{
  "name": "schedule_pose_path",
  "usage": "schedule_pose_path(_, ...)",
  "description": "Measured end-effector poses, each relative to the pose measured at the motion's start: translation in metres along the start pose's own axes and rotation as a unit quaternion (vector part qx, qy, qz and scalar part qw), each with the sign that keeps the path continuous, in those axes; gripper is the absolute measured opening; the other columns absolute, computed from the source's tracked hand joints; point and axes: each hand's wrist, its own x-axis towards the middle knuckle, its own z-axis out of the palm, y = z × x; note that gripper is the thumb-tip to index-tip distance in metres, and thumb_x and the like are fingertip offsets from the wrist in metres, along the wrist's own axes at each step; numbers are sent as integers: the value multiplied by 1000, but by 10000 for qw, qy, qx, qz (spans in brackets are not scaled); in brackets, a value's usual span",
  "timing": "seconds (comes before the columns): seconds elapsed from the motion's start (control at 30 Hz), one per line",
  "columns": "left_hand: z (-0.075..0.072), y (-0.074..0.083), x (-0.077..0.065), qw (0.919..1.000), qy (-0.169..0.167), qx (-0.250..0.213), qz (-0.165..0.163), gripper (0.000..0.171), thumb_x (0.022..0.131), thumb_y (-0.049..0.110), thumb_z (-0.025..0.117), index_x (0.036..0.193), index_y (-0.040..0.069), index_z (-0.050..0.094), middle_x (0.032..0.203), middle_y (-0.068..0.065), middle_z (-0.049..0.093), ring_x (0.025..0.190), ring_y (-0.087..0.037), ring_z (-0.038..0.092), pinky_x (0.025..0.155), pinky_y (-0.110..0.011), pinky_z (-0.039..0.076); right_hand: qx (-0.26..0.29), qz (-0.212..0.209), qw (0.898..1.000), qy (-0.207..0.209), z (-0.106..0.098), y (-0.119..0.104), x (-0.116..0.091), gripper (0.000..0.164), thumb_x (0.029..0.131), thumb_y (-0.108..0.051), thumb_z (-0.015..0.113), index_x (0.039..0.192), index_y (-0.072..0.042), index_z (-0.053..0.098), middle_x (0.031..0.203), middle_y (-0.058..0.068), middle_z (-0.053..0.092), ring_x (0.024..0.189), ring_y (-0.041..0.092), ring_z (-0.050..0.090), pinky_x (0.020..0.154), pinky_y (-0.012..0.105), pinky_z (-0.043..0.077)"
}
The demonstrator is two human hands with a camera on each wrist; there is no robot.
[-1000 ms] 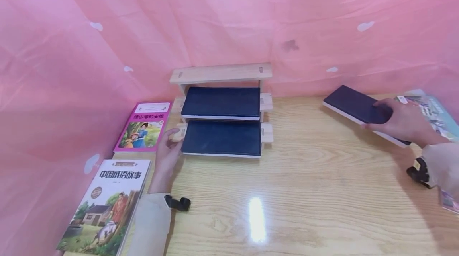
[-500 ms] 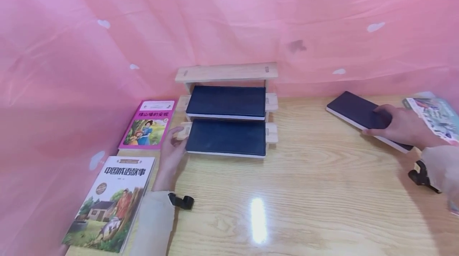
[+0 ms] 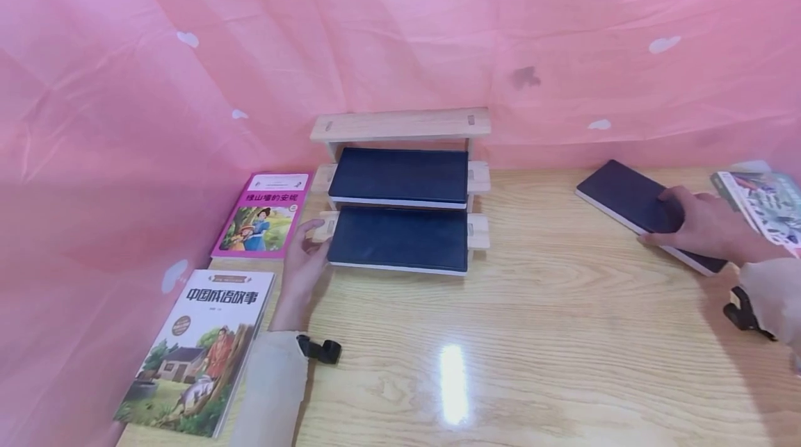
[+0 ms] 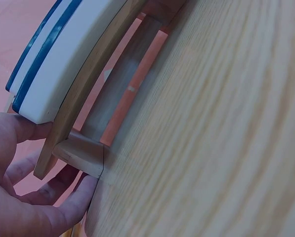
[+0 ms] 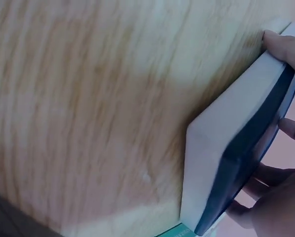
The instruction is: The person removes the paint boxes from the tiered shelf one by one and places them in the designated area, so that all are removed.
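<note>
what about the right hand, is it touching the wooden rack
No, the head view shows the right hand gripping a dark-topped slab, apart from the wooden rack and off to its right.

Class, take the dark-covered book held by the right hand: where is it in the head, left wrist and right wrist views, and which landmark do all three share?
Head: dark-covered book right of centre, partly covered by the right hand.
Left wrist: not in it.
Right wrist: the book slants from the bottom edge up to the top right.
Shared landmark: the wood-grained table.
</note>
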Motion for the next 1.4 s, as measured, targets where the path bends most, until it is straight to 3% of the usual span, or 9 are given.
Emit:
schedule_pose_path(0.17,2,2,0,9997,43,211,-68,38,84,20,63,118,27,50,103,-6,52,88,-20,55,68,-29,50,-78,-79,9999,7,-1,-1,-3,99,58,-58,74,122,7,35,107,38,45,92,50,46,68,59,39)
schedule_pose_path(0.3,2,3,-1,9995,24,286,-90,38,85,18,62,119,26,49,104,-7,51,87,-20,54,66,-28,49,-232,-137,9994,201,-10,-8,-6,101,58,-58,75,127,3,33,117,33,38,101,51,38,70,71,30)
schedule_pose_path(0.43,1,4,-2,9994,56,333,-82,38,86,17,61,120,26,49,102,-7,50,85,-19,53,63,-27,47,-152,-442,9976,517,-27,-25,-7,107,57,-54,76,140,-10,24,135,25,27,114,52,29,68,77,21)
schedule_pose_path(0.57,-1,4,-3,9993,82,365,-15,38,86,18,61,121,26,49,101,-7,50,82,-18,52,62,-25,46,335,-1307,9868,891,-43,-50,-7,109,55,-45,81,143,-23,20,144,16,23,125,48,23,83,72,19)
schedule_pose_path(0.73,0,3,-3,9994,70,330,37,37,86,16,61,120,25,50,96,-7,50,78,-17,52,58,-23,45,800,-1938,9726,1006,-57,-88,-9,105,57,-40,81,143,-23,23,139,18,32,124,44,28,98,60,16)
schedule_pose_path(0.93,1,2,-2,9993,51,362,-16,37,87,17,60,120,27,49,101,-6,50,81,-18,52,59,-24,45,1204,-2238,9637,821,-71,-139,-9,105,61,-37,80,144,-18,19,143,17,27,130,40,21,102,58,14)
schedule_pose_path(1.17,2,2,-1,9993,56,377,-37,38,87,20,60,122,27,48,104,-5,51,83,-19,53,63,-25,46,1412,-2141,9663,217,-79,-199,0,103,66,-48,75,144,-29,11,149,9,13,133,36,14,96,66,17)
schedule_pose_path(1.4,1,2,-1,9998,75,199,52,36,85,15,62,118,24,51,98,-9,53,81,-19,55,62,-26,48,1379,-2753,9508,339,-70,-246,20,100,66,-53,72,144,-24,17,147,12,19,134,33,16,99,61,20)
